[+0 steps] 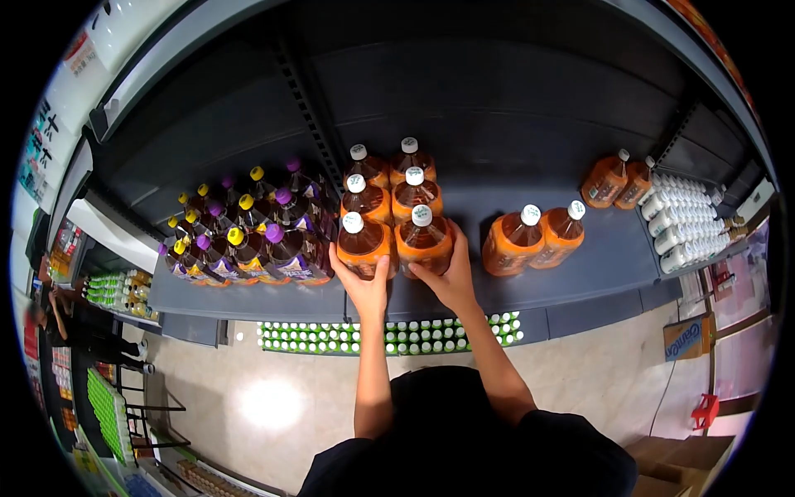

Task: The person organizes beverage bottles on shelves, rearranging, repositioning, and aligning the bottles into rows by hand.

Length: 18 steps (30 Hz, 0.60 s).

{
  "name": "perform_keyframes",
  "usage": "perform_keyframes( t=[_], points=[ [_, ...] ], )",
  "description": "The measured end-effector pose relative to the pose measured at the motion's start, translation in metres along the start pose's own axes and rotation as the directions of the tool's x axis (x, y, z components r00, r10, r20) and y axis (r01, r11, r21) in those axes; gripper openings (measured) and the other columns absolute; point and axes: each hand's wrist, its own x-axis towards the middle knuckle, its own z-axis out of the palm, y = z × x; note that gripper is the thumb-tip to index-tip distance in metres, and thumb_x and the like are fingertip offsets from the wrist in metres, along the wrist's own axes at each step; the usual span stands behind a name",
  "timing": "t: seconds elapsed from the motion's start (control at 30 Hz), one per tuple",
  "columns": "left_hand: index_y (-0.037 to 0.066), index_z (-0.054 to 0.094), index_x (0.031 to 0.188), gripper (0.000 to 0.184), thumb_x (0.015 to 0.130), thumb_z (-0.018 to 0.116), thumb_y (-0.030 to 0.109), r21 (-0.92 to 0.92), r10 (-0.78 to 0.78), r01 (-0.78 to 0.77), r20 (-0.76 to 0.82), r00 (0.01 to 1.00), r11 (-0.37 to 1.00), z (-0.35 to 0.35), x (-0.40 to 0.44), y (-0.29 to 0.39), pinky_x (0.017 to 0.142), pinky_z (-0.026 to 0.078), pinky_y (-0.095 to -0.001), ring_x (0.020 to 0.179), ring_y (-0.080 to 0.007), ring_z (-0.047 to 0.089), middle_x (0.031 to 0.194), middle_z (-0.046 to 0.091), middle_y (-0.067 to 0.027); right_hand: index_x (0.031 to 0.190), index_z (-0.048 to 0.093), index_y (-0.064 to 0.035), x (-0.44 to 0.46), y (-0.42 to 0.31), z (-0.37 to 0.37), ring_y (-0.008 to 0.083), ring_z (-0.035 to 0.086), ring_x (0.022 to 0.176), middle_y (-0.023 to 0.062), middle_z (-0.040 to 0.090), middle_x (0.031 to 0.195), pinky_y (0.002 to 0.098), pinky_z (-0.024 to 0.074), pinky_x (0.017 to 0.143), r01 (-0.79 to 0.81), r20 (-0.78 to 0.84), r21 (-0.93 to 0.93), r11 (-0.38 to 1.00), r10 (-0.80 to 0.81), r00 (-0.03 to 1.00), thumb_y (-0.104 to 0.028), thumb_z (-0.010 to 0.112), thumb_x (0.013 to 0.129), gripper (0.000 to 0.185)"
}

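Observation:
My left hand (363,286) is wrapped round the left side and front of a large orange-labelled drink bottle (362,240) with a white cap. Beside it, my right hand (447,280) grips a matching bottle (423,240) from its right side and front. Both bottles stand upright, side by side, at the front of a dark shelf (464,300). Directly behind them are more bottles of the same kind (416,195) in two columns. Two further orange bottles (515,245) stand apart to the right. My fingertips are partly hidden by the bottles.
Dark bottles with purple and yellow caps (286,240) fill the shelf to the left. At the far right are two orange bottles (606,180) and white-wrapped bottles (687,219). Green-and-white bottles (389,338) line a lower level. Another person (95,338) stands at far left; a red stool (705,411) is at right.

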Motion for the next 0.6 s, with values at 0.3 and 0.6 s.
perform_keyframes(
  t=[0.3,0.6],
  points=[
    [-0.001,0.043,0.149,0.101,0.065,0.098,0.011,0.087,-0.063,0.065,-0.030,0.998,0.994,0.001,0.003,0.003,0.109,0.046,-0.0428,0.130,-0.0318,0.057,0.143,0.056,-0.0220,0.152,0.038,0.0031,0.006,-0.008,-0.002,0.0259,0.057,0.133,0.0181,0.059,0.143,0.0396,0.0470,0.111,-0.181,-0.012,-0.078,0.980,0.181,0.983,-0.018,0.100,0.064,0.110],
    [-0.001,0.050,0.144,0.098,0.060,0.100,0.007,0.017,0.038,-0.037,-0.054,0.998,0.999,-0.007,-0.014,0.003,0.104,0.051,-0.0408,0.123,-0.0306,0.064,0.135,0.064,-0.0194,0.146,0.048,-0.0017,-0.012,-0.022,0.002,0.0253,0.063,0.128,0.0165,0.064,0.138,0.0392,0.0513,0.108,-0.163,-0.103,-0.100,0.982,0.153,0.983,-0.024,0.102,0.060,0.104]
  ],
)
